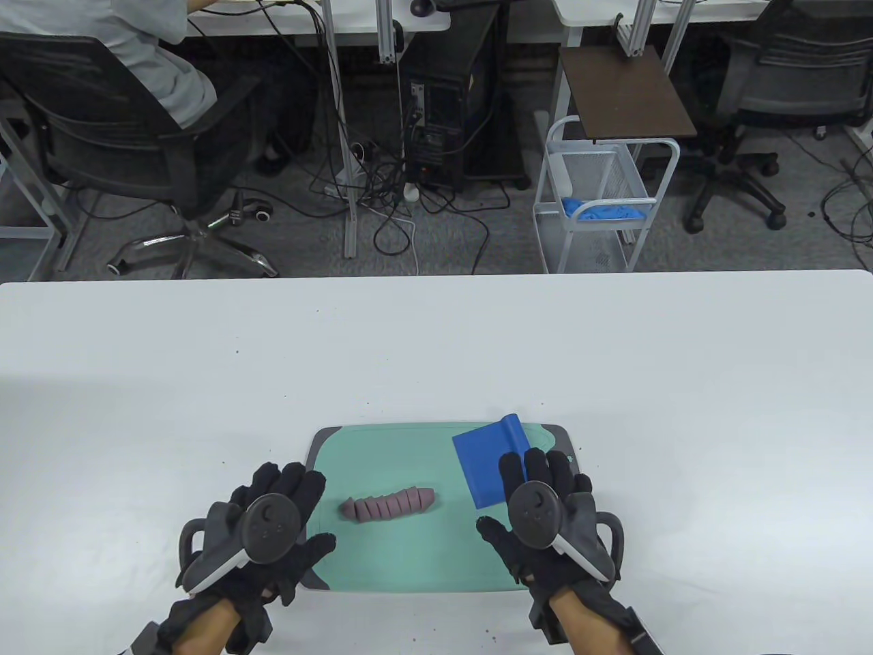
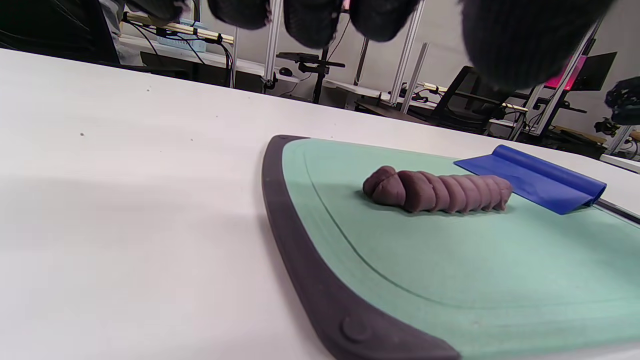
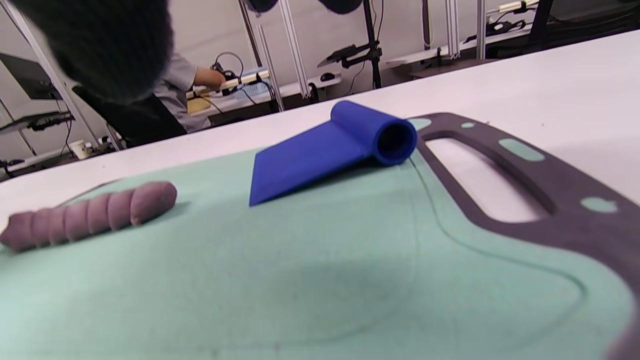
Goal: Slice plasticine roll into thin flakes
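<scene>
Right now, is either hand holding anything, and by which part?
Nothing is held. The blue scraper lies free on the cutting board, and the plasticine roll sits untouched between both open hands.

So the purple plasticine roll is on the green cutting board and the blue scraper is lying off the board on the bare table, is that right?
Not quite. The purple plasticine roll does lie on the green cutting board, but the blue scraper is on the board too, near its right end by the handle cutout. The right wrist view shows its blade resting on the green surface.
</scene>
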### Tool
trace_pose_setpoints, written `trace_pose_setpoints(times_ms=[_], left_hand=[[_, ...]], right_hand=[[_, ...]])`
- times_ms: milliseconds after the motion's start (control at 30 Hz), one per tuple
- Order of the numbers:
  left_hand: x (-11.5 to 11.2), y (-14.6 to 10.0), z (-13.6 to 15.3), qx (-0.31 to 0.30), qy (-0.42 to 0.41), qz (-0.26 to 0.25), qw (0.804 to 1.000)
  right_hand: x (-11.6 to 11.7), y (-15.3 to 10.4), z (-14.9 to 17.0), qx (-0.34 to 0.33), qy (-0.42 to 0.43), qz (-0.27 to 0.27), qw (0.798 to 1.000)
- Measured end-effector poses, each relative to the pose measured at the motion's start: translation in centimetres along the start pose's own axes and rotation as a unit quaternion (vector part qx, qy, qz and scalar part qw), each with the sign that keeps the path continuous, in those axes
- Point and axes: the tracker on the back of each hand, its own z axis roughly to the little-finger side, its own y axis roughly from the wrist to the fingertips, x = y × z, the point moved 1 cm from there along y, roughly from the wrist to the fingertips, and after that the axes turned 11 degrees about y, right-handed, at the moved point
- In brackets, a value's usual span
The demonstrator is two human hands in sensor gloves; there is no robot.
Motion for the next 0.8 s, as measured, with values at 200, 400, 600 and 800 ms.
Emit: trace_pose_setpoints(times_ms=[200, 400, 600, 800], left_hand=[[-1.1, 0.6, 0.5, -0.003, 0.006, 0.021, 1.0], [-2.1, 1.4, 1.0, 0.008, -0.014, 0.056, 0.998], [-2.4, 1.6, 0.9, 0.009, -0.011, 0.067, 0.998], [-2.6, 1.7, 0.6, 0.006, -0.006, 0.076, 0.997]], right_hand=[[0.7, 0.3, 0.9, 0.002, 0.007, -0.029, 1.0], [1.0, 0.7, 1.6, 0.017, 0.013, -0.039, 0.999], [1.1, 0.8, 1.8, 0.026, 0.013, -0.04, 0.999], [1.0, 0.7, 1.9, 0.032, 0.014, -0.041, 0.999]])
